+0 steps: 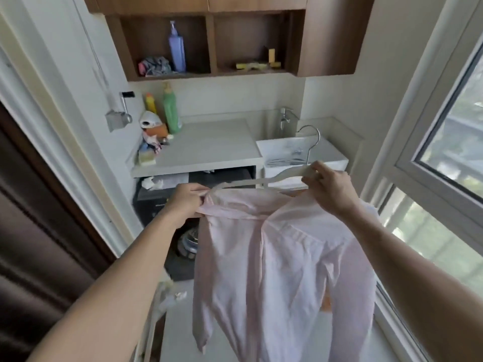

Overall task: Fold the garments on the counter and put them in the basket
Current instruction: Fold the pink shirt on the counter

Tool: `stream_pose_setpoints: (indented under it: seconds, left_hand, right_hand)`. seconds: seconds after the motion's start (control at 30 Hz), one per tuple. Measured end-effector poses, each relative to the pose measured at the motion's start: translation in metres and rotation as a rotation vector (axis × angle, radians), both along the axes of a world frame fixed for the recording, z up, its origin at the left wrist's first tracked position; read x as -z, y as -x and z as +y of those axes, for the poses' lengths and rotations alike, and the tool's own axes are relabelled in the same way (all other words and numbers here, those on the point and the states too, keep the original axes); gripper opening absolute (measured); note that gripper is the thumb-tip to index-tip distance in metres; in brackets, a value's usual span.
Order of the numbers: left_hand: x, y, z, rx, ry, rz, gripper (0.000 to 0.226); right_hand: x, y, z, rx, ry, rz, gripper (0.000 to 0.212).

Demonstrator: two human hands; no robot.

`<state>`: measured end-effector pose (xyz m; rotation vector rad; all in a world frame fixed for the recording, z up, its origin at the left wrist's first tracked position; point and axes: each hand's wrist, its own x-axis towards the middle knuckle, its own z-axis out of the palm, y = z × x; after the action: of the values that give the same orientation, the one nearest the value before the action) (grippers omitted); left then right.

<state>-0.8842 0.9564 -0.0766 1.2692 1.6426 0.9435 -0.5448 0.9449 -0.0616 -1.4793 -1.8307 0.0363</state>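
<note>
A pale pink long-sleeved shirt (264, 270) hangs in front of me, held up in the air. My left hand (187, 201) pinches its left shoulder by the collar. My right hand (330, 190) grips a white hanger (251, 182) near its metal hook, above the shirt's right shoulder. The hanger's left arm pokes out of the collar opening. One sleeve dangles at the lower left. No basket shows in view.
A grey counter (209, 150) lies ahead, with a green bottle (171, 113), a toy figure (153, 131) and a sponge at its back left. A white sink (300, 152) with a tap sits to its right. A dark washing machine (162, 202) stands under the counter. A window is on the right.
</note>
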Motion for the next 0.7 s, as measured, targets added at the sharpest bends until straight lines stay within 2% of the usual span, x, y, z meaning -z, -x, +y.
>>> stream_pose_setpoints:
  seconds: [0.13, 0.23, 0.3, 0.33, 0.4, 0.47, 0.5, 0.6, 0.63, 0.7]
  left_hand:
    - [0.006, 0.046, 0.082, -0.096, 0.012, -0.186, 0.036]
    - [-0.006, 0.067, 0.146, -0.013, -0.016, -0.495, 0.033]
    - [-0.026, 0.078, 0.191, 0.104, -0.006, -0.572, 0.03]
    - [-0.034, 0.082, 0.211, 0.16, -0.007, -0.517, 0.028]
    - [-0.051, 0.087, 0.257, 0.283, -0.05, -0.282, 0.02]
    - [-0.06, 0.086, 0.293, 0.353, -0.103, -0.081, 0.013]
    - [-0.061, 0.083, 0.31, 0.394, -0.098, -0.031, 0.02]
    - [-0.057, 0.064, 0.35, 0.534, -0.104, 0.038, 0.082]
    - [-0.058, 0.054, 0.362, 0.569, -0.12, 0.048, 0.09]
    - [-0.061, 0.037, 0.39, 0.579, -0.156, 0.02, 0.083]
  right_hand:
    - [-0.026, 0.041, 0.1, 0.104, 0.019, 0.524, 0.012]
    - [-0.038, 0.079, 0.166, 0.082, 0.011, 0.529, 0.013]
    - [-0.043, 0.106, 0.208, 0.057, 0.039, 0.502, 0.014]
    - [-0.044, 0.118, 0.228, 0.055, 0.047, 0.489, 0.016]
    - [-0.05, 0.141, 0.266, 0.049, 0.028, 0.516, 0.018]
    - [-0.054, 0.16, 0.295, 0.037, 0.004, 0.6, 0.02]
    - [-0.056, 0.169, 0.311, 0.041, -0.005, 0.658, 0.021]
    - [-0.063, 0.185, 0.351, 0.026, -0.03, 0.789, 0.025]
    - [-0.067, 0.19, 0.365, 0.006, -0.04, 0.83, 0.024]
    - [-0.073, 0.199, 0.393, -0.048, -0.053, 0.942, 0.026]
